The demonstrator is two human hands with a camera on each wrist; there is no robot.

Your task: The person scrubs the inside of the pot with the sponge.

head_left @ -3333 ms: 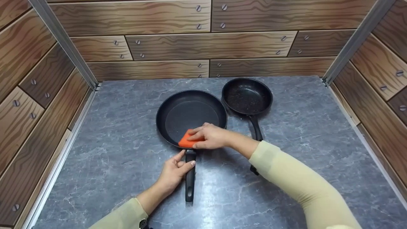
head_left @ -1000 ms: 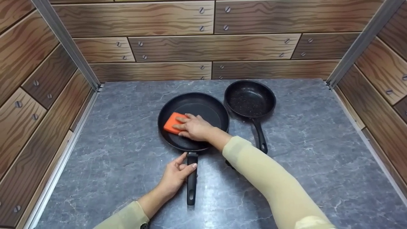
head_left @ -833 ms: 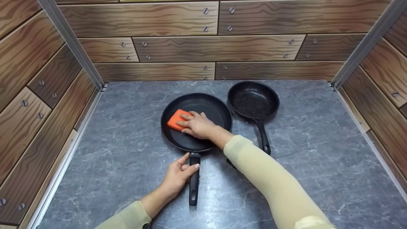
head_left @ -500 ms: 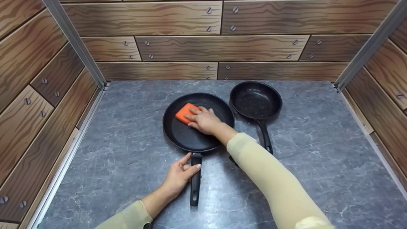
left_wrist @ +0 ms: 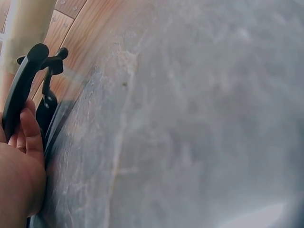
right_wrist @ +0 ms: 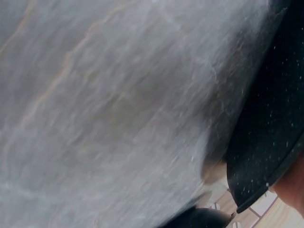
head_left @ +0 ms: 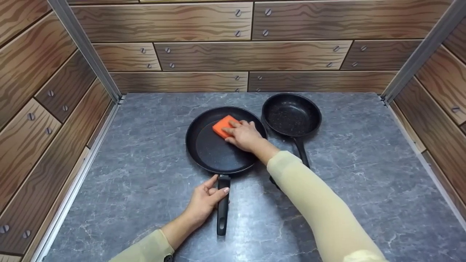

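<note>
A large black frying pan (head_left: pixel 211 154) lies on the grey marbled table, its handle (head_left: pixel 222 213) toward me. My left hand (head_left: pixel 200 204) grips that handle near the pan body, thumb over the top; in the left wrist view its fingers curl beneath the handle (left_wrist: pixel 21 90). Inside the pan, toward the upper right, my right hand (head_left: pixel 247 137) holds an orange sponge (head_left: pixel 221 128) against the cooking surface. Its fingers lie over the sponge, partly covering it. The right wrist view shows the pan's speckled outer wall (right_wrist: pixel 268 137) and a bit of the right hand (right_wrist: pixel 292 187); the sponge is hidden there.
A smaller black frying pan (head_left: pixel 291 116) sits close to the large one at its right, its handle partly behind the right sleeve (head_left: pixel 320 196). Wood-patterned walls (head_left: pixel 204 54) with metal corner posts (head_left: pixel 87 54) enclose the table (head_left: pixel 145 145) at the back and sides.
The right hand has swept the sponge from near the handle to the pan's left side, then up and right across the pan. The left hand keeps its grip on the handle.
</note>
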